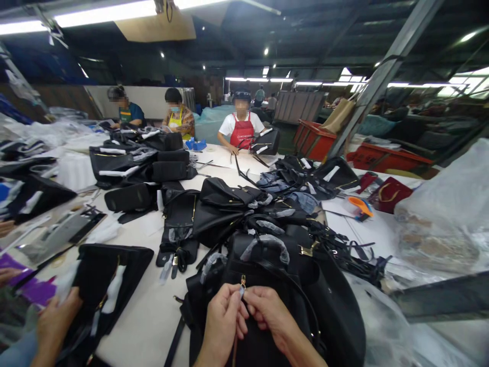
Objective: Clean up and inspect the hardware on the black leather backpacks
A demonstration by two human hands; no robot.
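A black bag (263, 255) lies in front of me at the lower middle, its top handle (265, 243) wrapped in clear plastic. On its front is a small gold clasp (243, 280). Just below the clasp, my left hand (225, 311) pinches a small pale piece (242, 290) between thumb and fingers. My right hand (267, 311) meets it from the right, its thumb and forefinger closed at the same spot. Whatever the right fingertips hold is too small to make out. A thin strap hangs below the hands.
More black bags (225, 196) are heaped beyond. At left, another person's hand (57, 316) rests by a black bag (103, 285). Orange tape dispenser (360, 206), red pouch (391, 193) and plastic-wrapped goods (443, 229) lie right. Three people sit across the table.
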